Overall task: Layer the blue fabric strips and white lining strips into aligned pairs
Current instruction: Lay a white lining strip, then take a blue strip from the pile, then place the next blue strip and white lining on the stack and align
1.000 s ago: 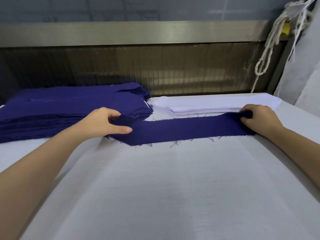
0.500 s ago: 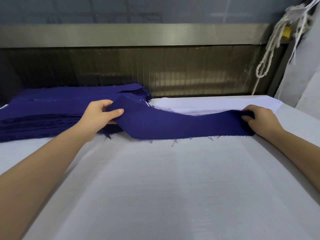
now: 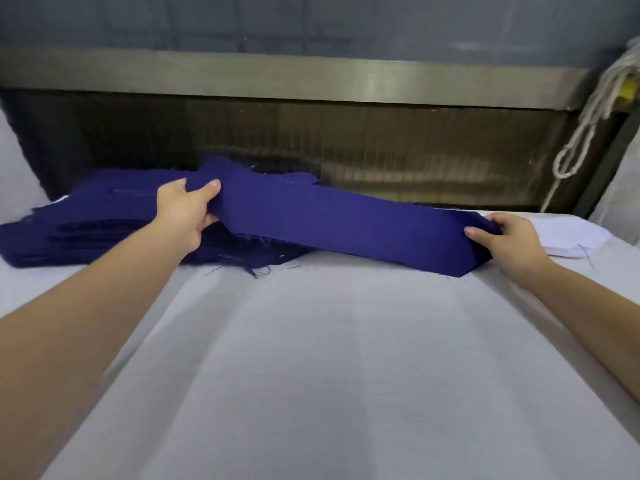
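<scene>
1. Blue fabric strip (image 3: 346, 226) stretched between both hands, spanning the far middle of the tabletop (image 3: 311, 358) toward its far right corner.
2. Left hand (image 3: 185, 211) closed on the strip's left end, thumb on top and fingers curled underneath, lifting that end clear of the surface.
3. Right hand (image 3: 509, 239) clamped on the strip's right end, thumb laid over the top face, fingers wrapped behind the edge, end kept low.
4. Strip tilted as a result: high at the left, sloping down to the right, frayed threads hanging from its near edge.
5. Stack of blue strips (image 3: 86, 226) at the far left edge of the tabletop, piled thick, loose threads trailing from its near right corner onto the white surface.
6. Lifted left end held just above the stack's right portion; hard to tell whether touching it or apart.
7. White lining strips (image 3: 571, 237) in a low pile at the far right corner, mostly covered by the blue strip, only the right end showing past the right hand.
8. Right end of the blue strip apparently resting on that white pile, though contact hidden by the hand.
9. Near half of the tabletop covered in plain white cloth.
10. Metal machine housing (image 3: 294, 81) running along the far edge, knotted white cord (image 3: 585, 129) hanging at its right side.
</scene>
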A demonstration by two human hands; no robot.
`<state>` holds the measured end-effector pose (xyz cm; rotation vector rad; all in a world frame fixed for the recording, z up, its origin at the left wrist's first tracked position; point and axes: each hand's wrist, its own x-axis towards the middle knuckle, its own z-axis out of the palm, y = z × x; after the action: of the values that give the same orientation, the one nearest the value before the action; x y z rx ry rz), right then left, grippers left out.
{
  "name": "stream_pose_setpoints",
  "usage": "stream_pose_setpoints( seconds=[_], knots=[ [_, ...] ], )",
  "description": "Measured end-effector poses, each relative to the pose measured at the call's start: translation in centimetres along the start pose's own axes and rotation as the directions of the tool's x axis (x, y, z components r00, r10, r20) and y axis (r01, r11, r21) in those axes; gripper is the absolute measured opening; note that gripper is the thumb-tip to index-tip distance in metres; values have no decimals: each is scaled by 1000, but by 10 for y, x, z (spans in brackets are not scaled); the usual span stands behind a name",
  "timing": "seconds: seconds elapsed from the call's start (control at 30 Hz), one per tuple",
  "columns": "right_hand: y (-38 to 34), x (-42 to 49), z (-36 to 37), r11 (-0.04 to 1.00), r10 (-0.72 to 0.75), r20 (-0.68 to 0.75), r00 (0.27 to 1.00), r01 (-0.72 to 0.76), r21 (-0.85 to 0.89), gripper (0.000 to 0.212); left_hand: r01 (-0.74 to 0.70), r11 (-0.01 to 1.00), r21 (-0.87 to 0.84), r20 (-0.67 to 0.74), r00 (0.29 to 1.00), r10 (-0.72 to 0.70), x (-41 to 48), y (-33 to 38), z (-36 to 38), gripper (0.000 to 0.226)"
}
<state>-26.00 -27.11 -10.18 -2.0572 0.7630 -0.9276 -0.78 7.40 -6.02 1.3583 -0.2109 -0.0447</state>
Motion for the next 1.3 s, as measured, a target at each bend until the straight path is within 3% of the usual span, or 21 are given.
stream_pose_setpoints(
  seconds=[0.23,0.43,0.6,0.73,0.9,1.03,1.3],
  knots=[
    [-48,21,67,995,21,99,995,-30,93,9,-94,971,219,-155,979,129,51,21,-53,11],
    [-94,31,115,986,-33,167,985,5,168,12,-107,882,460,-234,943,236,93,34,-105,20],
    [-123,36,153,987,-9,240,971,-30,160,20,-35,715,698,-288,901,325,115,36,-143,42],
    [-134,36,175,986,8,280,960,-54,156,28,45,566,823,-275,903,330,122,36,-162,45],
    [-131,38,186,1000,-8,300,954,2,17,46,25,461,887,-190,930,315,123,29,-167,29],
    [-124,39,188,998,-14,307,951,31,-48,44,28,396,918,-150,947,282,124,23,-168,26],
    [-137,46,205,870,-259,279,924,350,-349,35,22,166,986,-71,953,295,124,26,-140,41]
  ],
)
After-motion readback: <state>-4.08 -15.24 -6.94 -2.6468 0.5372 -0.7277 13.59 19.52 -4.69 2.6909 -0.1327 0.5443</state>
